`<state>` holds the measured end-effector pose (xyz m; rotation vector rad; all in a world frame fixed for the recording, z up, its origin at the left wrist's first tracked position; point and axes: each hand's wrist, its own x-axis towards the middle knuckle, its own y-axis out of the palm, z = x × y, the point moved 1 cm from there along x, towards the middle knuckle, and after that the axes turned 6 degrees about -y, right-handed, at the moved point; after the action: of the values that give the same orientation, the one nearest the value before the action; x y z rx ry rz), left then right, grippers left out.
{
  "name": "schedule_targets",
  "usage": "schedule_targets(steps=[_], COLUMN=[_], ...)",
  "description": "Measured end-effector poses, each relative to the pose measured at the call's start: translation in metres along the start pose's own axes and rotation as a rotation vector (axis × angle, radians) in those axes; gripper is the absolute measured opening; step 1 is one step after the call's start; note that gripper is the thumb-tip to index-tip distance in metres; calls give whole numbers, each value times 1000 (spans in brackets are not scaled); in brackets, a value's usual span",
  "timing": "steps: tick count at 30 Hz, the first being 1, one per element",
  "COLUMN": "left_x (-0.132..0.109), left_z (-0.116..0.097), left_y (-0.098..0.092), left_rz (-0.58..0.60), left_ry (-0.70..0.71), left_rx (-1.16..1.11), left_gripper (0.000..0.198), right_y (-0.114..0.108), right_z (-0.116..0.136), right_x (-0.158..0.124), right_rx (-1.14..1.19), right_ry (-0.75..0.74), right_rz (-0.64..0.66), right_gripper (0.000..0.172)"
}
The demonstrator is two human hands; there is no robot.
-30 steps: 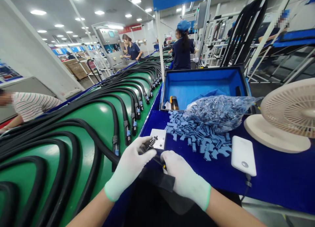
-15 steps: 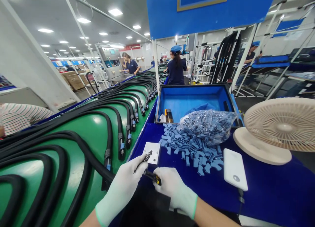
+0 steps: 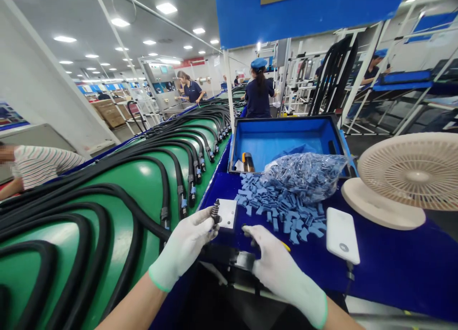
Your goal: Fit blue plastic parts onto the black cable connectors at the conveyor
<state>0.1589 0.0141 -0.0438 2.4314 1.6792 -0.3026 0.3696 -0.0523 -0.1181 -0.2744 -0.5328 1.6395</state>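
My left hand [image 3: 191,237], in a white glove, pinches a small dark part with a spring [image 3: 215,209] in front of a white block [image 3: 227,214]. To the right, my right hand [image 3: 277,260], also gloved, is bent with its fingers curled; a bit of yellow [image 3: 285,246] shows beside it, and what it holds is mostly hidden. Between and below the hands lies a black object with a silvery band [image 3: 245,260]. Many small blue clips [image 3: 275,206] are heaped on the blue table just beyond my right hand.
Black hoses [image 3: 157,163] lie along a green conveyor [image 3: 143,196] at the left. A blue bin [image 3: 286,138], a plastic bag of clips [image 3: 307,172], a white device [image 3: 342,235] and a beige fan [image 3: 417,175] stand right. Several people work nearby.
My hands have moved apart, the right one going rightward. The spring part now points upward in my left hand. The black tool with yellow no longer shows between the hands.
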Motion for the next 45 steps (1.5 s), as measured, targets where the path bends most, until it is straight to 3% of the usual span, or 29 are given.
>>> schedule_targets(steps=[3,6,9,11,14,18,21,23,25,28,31,32,34,36,37,39,42,43,45], left_x=[1,1,0,0,0,-3,-5,-1,7,22,27,23,9,-9,-17,-27,-26,-22,-10], left_z=[-2,0,4,5,7,14,20,21,22,23,28,31,41,56,63,72,64,57,39], left_y=[-1,-2,0,2,4,1,-4,-5,-5,-3,-4,-4,-5,-4,-3,-4,-14,-18,-25], left_rz=[-61,-67,16,88,160,198,213,257,256,161,33,-51,-194,-175,-112,-63,-241,-286,-285], left_ry=[40,40,53,121,238,480,622,571,419,177,131,166,224,143,51,-101,-81,-28,74], left_rx=[114,258,438,574,688,804,869,823,741,654,628,646,665,527,358,-112,-690,-758,-714], left_gripper=[65,56,36,26,22,26,31,29,29,62,92,88,53,17,17,27,28,26,23], right_y=[18,26,25,22,22,24,21,19,19,19,18,18,20,26,30,36,29,21,-1], right_z=[15,29,33,32,30,30,30,28,25,20,18,18,20,20,20,20,15,11,-1], right_x=[-4,-3,2,5,8,11,13,13,13,14,19,20,19,12,7,-2,1,9,36], right_rx=[611,899,948,893,863,1025,1008,931,867,771,735,776,910,1044,1070,1004,544,298,-280], right_ry=[173,240,259,184,126,182,197,203,189,155,149,150,143,109,91,43,-163,-253,-360], right_rz=[100,51,-95,-133,-106,-11,36,45,28,-26,-43,-50,-120,-249,-289,-190,192,250,148], right_gripper=[59,51,37,30,34,41,40,38,35,33,33,34,36,40,42,46,48,45,38])
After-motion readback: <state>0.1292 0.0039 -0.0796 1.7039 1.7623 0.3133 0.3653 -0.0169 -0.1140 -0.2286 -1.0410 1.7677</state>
